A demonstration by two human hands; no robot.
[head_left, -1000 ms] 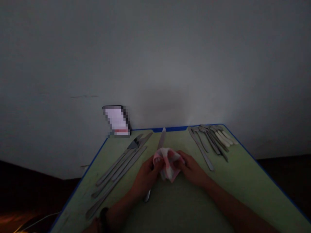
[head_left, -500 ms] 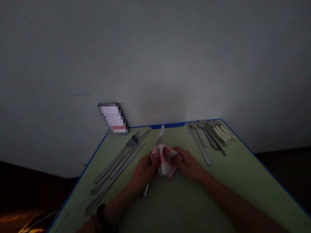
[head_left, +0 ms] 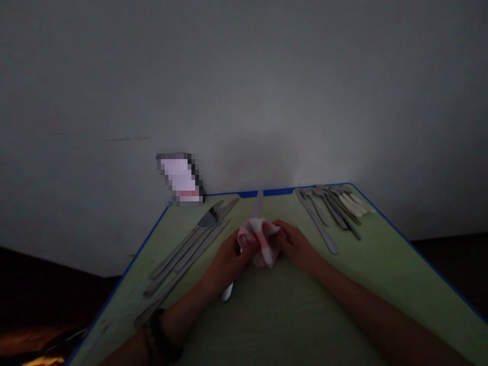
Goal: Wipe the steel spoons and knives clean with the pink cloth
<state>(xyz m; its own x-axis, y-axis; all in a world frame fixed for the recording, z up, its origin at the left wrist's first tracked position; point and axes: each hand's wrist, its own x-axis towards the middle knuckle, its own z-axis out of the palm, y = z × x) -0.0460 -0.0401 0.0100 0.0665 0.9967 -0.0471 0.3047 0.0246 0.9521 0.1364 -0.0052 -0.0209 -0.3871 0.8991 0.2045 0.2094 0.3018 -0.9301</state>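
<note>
A pink and white cloth [head_left: 263, 236] is bunched over the middle of a table knife [head_left: 257, 204], whose blade points away from me. My left hand [head_left: 231, 258] is closed on the knife and the cloth's left side, its thumb pressing on the fabric. Below that hand the end of the metal handle sticks out. My right hand [head_left: 298, 247] grips the cloth's right side, with its fingertips partly hidden in the folds. The stretch of knife under the cloth cannot be seen.
Several long knives and a broad-bladed server [head_left: 209, 217] lie slanted on the left of the green table [head_left: 290, 315]. Forks and spoons, some with white handles [head_left: 351, 204], lie at the back right. A blurred-out phone [head_left: 180, 178] leans on the wall behind.
The view has shifted slightly. Both hands keep hold of the cloth around the knife, and the cloth's folds have changed shape a little. The laid-out cutlery has stayed put.
</note>
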